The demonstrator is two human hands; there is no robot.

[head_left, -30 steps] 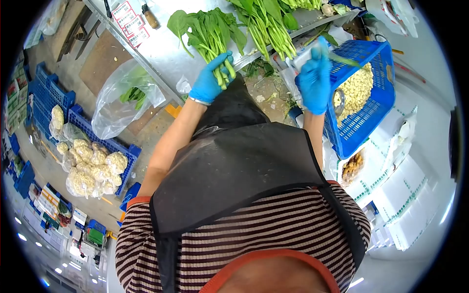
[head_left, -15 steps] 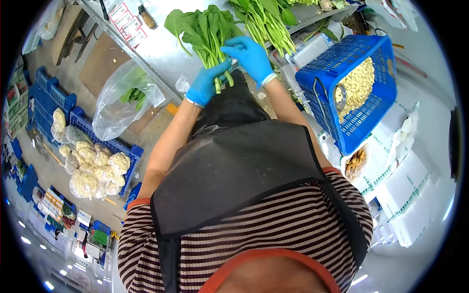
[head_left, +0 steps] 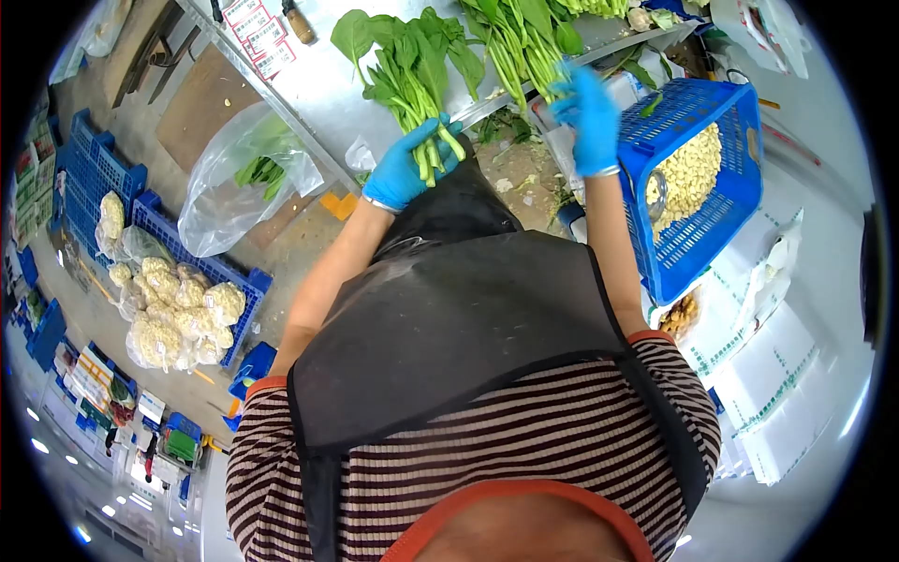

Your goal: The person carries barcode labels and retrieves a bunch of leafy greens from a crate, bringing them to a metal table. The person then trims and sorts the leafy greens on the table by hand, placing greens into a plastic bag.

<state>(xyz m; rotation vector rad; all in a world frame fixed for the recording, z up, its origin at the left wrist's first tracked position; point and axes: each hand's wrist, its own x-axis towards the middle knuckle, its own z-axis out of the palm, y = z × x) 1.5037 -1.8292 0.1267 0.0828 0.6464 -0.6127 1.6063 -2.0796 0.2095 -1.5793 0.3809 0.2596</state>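
Observation:
In a blue glove, my left hand [head_left: 405, 172] is closed around the stems of a bunch of leafy greens [head_left: 417, 80]. Its leaves spread forward over the metal table, and the cut stem ends poke out past my fingers. My right hand [head_left: 590, 122], gloved the same way, is off to the right beside the stem ends of a second heap of leafy greens [head_left: 517, 56]. Motion smears its fingers, so I cannot tell whether they touch those stems.
A blue basket [head_left: 646, 276] of peeled pale cloves [head_left: 691, 173] stands at right. Printed labels [head_left: 257, 33] and a wooden-handled tool [head_left: 300, 23] lie on the metal table [head_left: 328, 89]. At left are a plastic bag [head_left: 211, 211] with greens and several bagged pale items [head_left: 178, 309].
My right hand has left the held bunch and swung right to the second heap. My left hand keeps its hold on the greens, shifted only slightly.

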